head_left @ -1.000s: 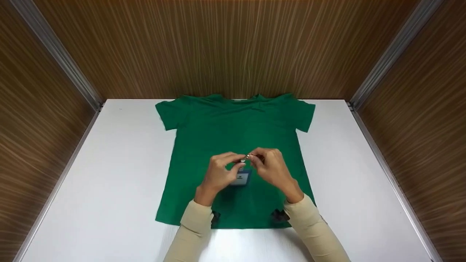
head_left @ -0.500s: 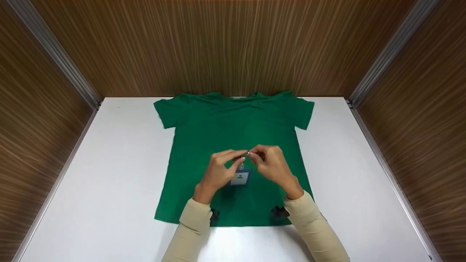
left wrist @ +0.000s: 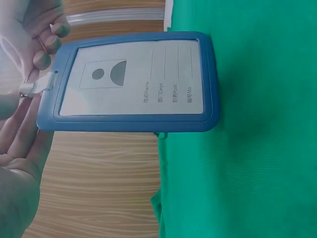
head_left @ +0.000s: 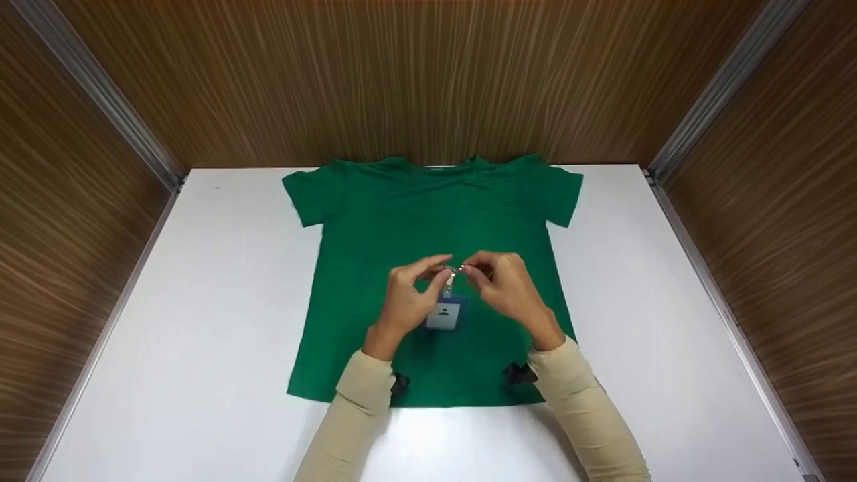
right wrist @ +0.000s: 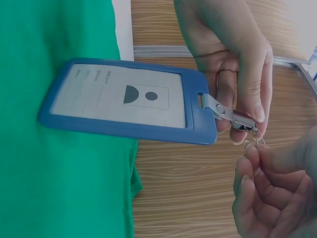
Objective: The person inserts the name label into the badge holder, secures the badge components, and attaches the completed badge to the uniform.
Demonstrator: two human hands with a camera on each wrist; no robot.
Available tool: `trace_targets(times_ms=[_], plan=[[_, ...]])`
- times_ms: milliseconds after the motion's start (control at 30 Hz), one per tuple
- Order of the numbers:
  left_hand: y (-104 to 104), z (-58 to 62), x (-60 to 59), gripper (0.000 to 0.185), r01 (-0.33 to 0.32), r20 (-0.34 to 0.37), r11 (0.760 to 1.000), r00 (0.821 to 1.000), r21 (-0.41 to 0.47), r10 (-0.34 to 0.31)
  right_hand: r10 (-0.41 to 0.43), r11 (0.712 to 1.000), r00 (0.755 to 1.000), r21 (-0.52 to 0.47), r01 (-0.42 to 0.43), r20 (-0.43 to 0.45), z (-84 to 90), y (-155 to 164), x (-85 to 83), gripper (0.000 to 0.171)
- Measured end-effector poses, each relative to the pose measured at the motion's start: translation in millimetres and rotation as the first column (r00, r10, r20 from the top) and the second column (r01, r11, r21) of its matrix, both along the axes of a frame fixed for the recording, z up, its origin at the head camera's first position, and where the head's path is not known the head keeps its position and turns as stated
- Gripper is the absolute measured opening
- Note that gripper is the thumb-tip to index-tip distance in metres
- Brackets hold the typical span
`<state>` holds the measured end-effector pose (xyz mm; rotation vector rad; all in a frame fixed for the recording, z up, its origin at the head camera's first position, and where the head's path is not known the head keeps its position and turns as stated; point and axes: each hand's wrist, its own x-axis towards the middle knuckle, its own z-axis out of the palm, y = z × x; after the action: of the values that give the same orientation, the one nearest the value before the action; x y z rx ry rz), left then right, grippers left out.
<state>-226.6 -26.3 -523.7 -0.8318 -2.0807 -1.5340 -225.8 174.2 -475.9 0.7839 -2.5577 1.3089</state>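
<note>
A blue-framed badge holder (right wrist: 200,131) with a printed white card hangs from a clear strap (right wrist: 218,106) and a metal clip (right wrist: 242,121). My left hand (head_left: 408,301) pinches the clip between thumb and fingers. From the clip's end a thin wire pin (right wrist: 261,137) sticks out, and my right hand (head_left: 509,288) pinches its tip between thumb and index finger. In the left wrist view, the badge holder (left wrist: 133,124) hides part of the scene behind it. Below both hands a green T-shirt (head_left: 402,221) lies spread flat, neck toward the back wall.
The shirt lies on a white table (head_left: 241,288). Wood-grain walls (head_left: 428,80) close off the back and both sides, with metal rails (head_left: 730,87) in the corners. Dark wrist-worn parts (head_left: 517,373) show beneath the beige sleeves (head_left: 361,402).
The head view has tilted slightly, shifting shirt and hands upward in the picture. My left index finger has lifted off a little, the hands have parted slightly, and more of the strap shows.
</note>
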Motion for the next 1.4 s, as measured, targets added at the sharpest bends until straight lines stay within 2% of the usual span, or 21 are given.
trace_targets(times_ms=[200,433,633,800,967,1167,1333,1400], plan=[[2.1,5.2,-15.7,0.022,-0.002,0.049,1.0,0.999,0.019,0.001,0.012,1.0,1.0,-0.013,-0.012,-0.018,-2.0,1.7,-15.6,0.019],[8.5,10.3,-34.9,0.017,-0.019,0.13,0.999,0.991,0.032,0.014,0.01,1.0,1.0,-0.007,-0.01,0.021,-5.7,7.4,-35.7,0.019],[16.3,13.6,-55.9,0.016,-0.048,0.207,0.999,0.977,-0.011,0.049,-0.01,1.0,0.998,0.004,0.01,0.056,-8.0,17.4,-59.1,0.021],[20.1,9.7,-74.7,0.016,-0.074,0.28,0.995,0.956,-0.062,0.088,-0.096,0.995,0.987,0.009,0.096,0.129,-16.1,29.8,-89.5,0.023],[22.3,2.8,-92.4,0.016,-0.081,0.334,0.992,0.936,-0.101,0.11,-0.223,0.975,0.945,0.076,0.211,0.24,-26.8,42.8,-120.7,0.025],[31.4,-7.5,-111.0,0.016,-0.074,0.394,0.99,0.912,-0.121,0.117,-0.333,0.943,0.877,0.147,0.3,0.347,-45.6,55.3,-151.7,0.028],[44.2,-18.7,-124.9,0.018,-0.059,0.466,0.988,0.877,-0.143,0.12,-0.395,0.917,0.83,0.217,0.333,0.395,-60.9,58.8,-170.4,0.029],[49.5,-22.9,-130.3,0.018,-0.065,0.495,0.988,0.859,-0.14,0.127,-0.407,0.911,0.821,0.239,0.335,0.401,-65.3,59.7,-175.9,0.029]])
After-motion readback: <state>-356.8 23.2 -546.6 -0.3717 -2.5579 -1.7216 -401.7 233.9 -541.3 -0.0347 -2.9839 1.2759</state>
